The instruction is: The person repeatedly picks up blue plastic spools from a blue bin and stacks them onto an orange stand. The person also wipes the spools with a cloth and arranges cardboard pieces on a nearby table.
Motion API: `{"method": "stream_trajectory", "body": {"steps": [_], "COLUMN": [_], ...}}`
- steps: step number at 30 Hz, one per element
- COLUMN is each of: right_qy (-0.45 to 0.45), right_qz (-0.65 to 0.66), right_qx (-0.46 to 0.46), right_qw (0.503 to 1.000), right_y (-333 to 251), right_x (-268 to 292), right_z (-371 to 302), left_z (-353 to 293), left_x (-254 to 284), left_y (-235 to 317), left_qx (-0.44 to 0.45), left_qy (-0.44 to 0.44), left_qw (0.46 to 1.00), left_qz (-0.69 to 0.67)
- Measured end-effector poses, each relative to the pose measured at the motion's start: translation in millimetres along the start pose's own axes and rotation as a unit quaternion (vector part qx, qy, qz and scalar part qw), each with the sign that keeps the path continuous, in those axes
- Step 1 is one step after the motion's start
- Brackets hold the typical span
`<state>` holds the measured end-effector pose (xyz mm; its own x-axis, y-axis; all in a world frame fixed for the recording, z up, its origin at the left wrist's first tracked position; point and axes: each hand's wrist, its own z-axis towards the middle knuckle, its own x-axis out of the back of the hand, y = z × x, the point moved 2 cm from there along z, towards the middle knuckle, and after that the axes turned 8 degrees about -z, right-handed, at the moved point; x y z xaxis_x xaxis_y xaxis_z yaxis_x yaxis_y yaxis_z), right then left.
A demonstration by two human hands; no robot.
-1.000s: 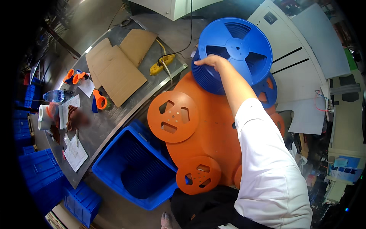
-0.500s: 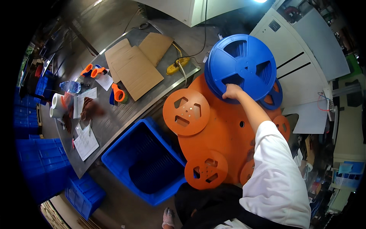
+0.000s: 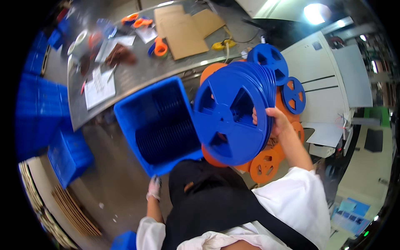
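Swung nearer the body, the blue reels (image 3: pixel 225 118) now tilt left of the right grip (image 3: pixel 266 116), which clasps one edge; that one-sided hold could let some slide. Whether the left grip (image 3: pixel 154 188) is closed cannot be told.

A stack of round blue plastic reels (image 3: pixel 227 110), in the right hand (image 3: pixel 278 119), covers part of the right rim of a rectangular blue plastic bin (image 3: pixel 126 127), blocking that side. Inside, dark ribbed reels (image 3: pixel 166 141) crowd the lower part; its upper left offers room. Grey floor (image 3: pixel 110 166) gives the left fingers (image 3: pixel 156 182) passage.
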<state>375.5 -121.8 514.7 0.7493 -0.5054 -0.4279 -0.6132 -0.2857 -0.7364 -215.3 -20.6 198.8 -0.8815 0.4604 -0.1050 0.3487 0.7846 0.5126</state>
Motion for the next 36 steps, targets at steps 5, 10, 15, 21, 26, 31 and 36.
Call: {"method": "stream_trajectory", "body": {"steps": [5,10,15,21,26,31,36], "right_qy": [-0.144,-0.213,-0.202,-0.158,-0.151,0.014,0.026], "right_qz": [0.266,0.334,0.306,0.278,0.256,0.118,0.114], "right_qx": [0.075,0.116,0.112,0.132,0.141,0.131,0.087], "right_qw": [0.950,0.911,0.924,0.938,0.944,0.984,0.989], "right_y": [96,160,151,144,131,124,122], "right_x": [-115,-175,-201,-219,-221,-218,-213], "right_z": [-8,-12,-20,-17,-21,-35,-49], "left_z": [-37,-95,-158,-221,-217,-222,-217], "left_x": [39,36,13,-38,-58,-49,2], "left_y": [47,131,192,242,236,228,213], "left_qx": [-0.139,-0.282,-0.442,-0.592,-0.620,-0.577,-0.434], "left_qy": [0.098,0.147,0.117,-0.119,-0.078,-0.114,-0.095], "left_qw": [0.981,0.945,0.889,0.691,0.604,0.678,0.894], "left_qz": [0.094,-0.071,0.032,0.398,0.495,0.441,0.055]}}
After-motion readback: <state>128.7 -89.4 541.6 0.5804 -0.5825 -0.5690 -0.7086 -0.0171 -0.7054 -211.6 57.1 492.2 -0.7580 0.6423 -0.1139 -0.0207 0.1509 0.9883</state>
